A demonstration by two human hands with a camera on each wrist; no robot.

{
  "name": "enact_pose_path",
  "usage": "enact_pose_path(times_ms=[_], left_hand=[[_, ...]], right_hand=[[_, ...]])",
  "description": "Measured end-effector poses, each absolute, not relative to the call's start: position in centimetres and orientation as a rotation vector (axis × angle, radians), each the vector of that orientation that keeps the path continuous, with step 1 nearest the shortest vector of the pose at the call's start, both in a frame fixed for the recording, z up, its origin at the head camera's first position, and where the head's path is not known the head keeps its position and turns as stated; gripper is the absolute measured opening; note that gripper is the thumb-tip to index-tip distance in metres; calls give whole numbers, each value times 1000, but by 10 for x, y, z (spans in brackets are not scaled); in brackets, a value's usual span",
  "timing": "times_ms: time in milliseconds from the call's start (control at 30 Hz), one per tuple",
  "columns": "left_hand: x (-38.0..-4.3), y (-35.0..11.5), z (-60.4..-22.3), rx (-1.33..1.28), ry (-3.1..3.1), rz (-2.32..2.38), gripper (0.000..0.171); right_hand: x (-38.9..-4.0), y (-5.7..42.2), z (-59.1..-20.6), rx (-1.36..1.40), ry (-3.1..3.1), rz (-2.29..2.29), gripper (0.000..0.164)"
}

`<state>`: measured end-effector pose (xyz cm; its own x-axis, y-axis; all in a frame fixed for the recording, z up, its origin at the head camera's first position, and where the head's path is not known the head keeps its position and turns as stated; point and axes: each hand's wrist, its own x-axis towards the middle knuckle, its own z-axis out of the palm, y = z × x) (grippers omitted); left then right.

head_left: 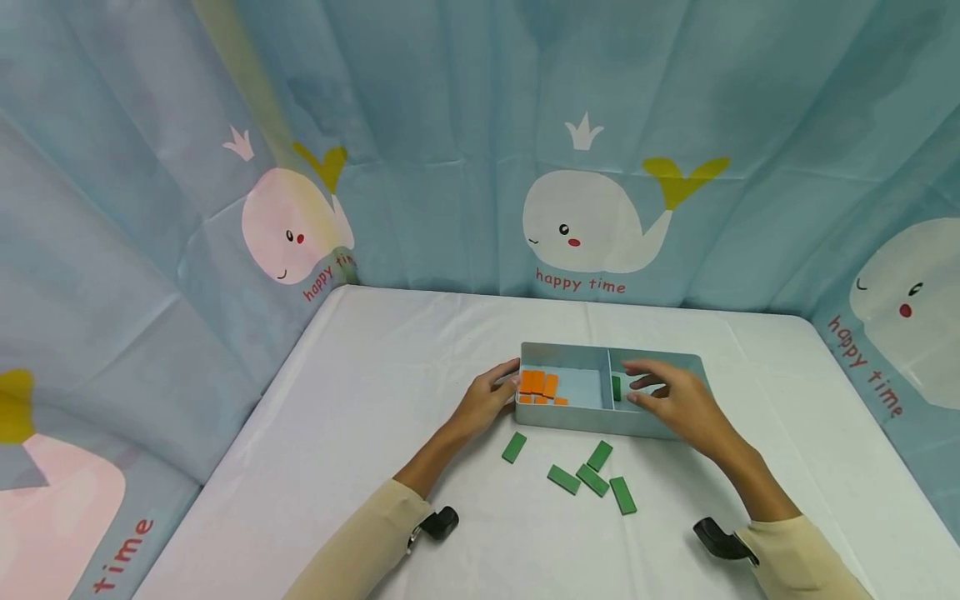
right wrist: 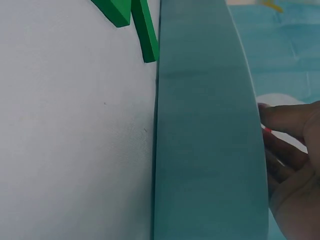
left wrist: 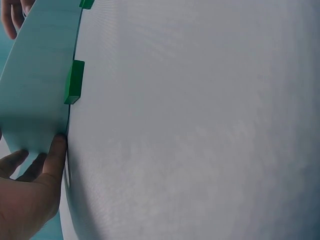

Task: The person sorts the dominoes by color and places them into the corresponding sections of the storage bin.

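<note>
A light blue two-compartment box sits on the table. My left hand rests against its left end, fingers spread and touching the wall; in the left wrist view a fingertip lies at the wall's lower edge. Over the right compartment hovers my right hand, thumb and fingers apart with nothing between them. Just left of those fingertips, a green block stands on edge against the divider. Orange blocks lie grouped at the left of the left compartment. In the right wrist view the box wall partly hides the right fingers.
Several loose green blocks lie on the white tablecloth in front of the box, one of them nearer my left hand. A blue curtain with whale prints stands behind the table and along its sides.
</note>
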<state>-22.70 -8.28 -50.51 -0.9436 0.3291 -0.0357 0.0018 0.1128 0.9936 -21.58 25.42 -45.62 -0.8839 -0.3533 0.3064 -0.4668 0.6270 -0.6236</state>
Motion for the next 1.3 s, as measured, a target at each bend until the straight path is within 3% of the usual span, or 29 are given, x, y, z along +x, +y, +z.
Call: enact_pose_path(times_ms=[867, 1300], left_hand=[[-225, -82, -504, 316, 2135, 1929, 56], [-224, -81, -505, 315, 2184, 1895, 56]], right_hand=[[-166, 265, -462, 838, -2413, 1170, 52], [-145, 268, -478, 860, -2660, 1362, 42]])
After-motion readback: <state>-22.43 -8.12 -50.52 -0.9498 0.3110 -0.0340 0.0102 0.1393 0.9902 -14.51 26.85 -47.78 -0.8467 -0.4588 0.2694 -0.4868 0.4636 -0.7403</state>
